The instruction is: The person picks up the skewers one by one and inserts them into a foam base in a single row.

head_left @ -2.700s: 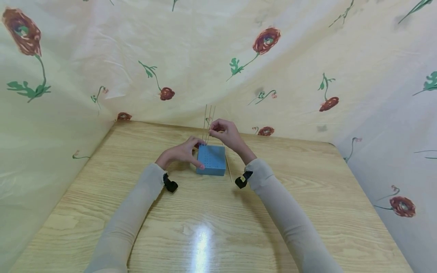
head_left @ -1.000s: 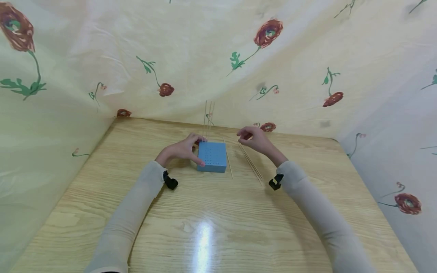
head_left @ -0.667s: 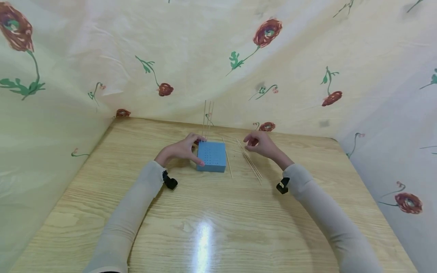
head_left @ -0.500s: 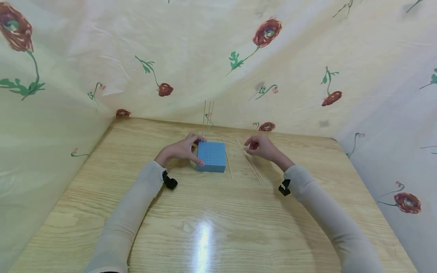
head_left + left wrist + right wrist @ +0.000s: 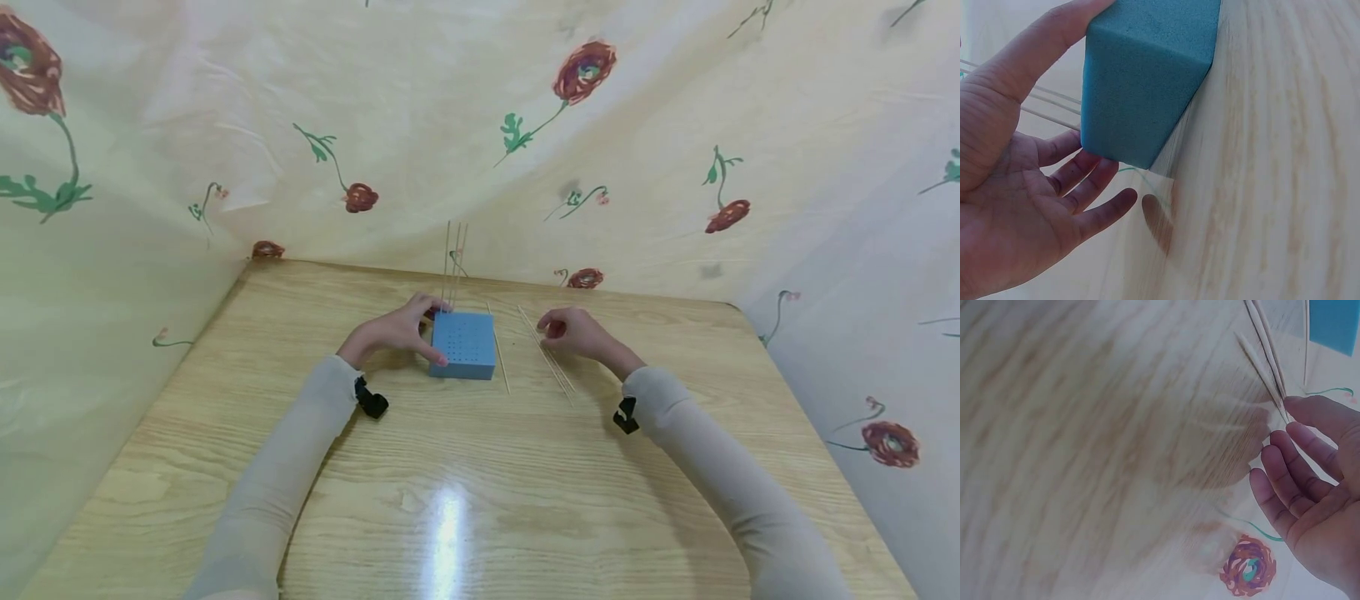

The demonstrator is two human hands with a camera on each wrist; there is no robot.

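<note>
Comprises blue block (image 5: 463, 337), gripped by wide-spread left hand (image 5: 399, 332) near far edge of desk (image 5: 382, 483), and thin sticks (image 5: 1262, 328) at half-curled right hand (image 5: 577, 332), with hold unclear, likely to scatter if nudged.

Head cam: high up, faces fwd + down over table (image 5: 360, 483) to floral cloth (image 5: 450, 125); farthest off, widest. L wrist cam (image 5: 372, 402): v. close, rolled sideways, looks past left hand (image 5: 1016, 194) at blue block (image 5: 1141, 94). R wrist cam (image 5: 626, 415): close, also rolled, past right hand (image 5: 1316, 494) along table. Blue block in all 3; loose sticks (image 5: 1261, 325) shared head + R; upright sticks (image 5: 446, 267) head + L.
</note>
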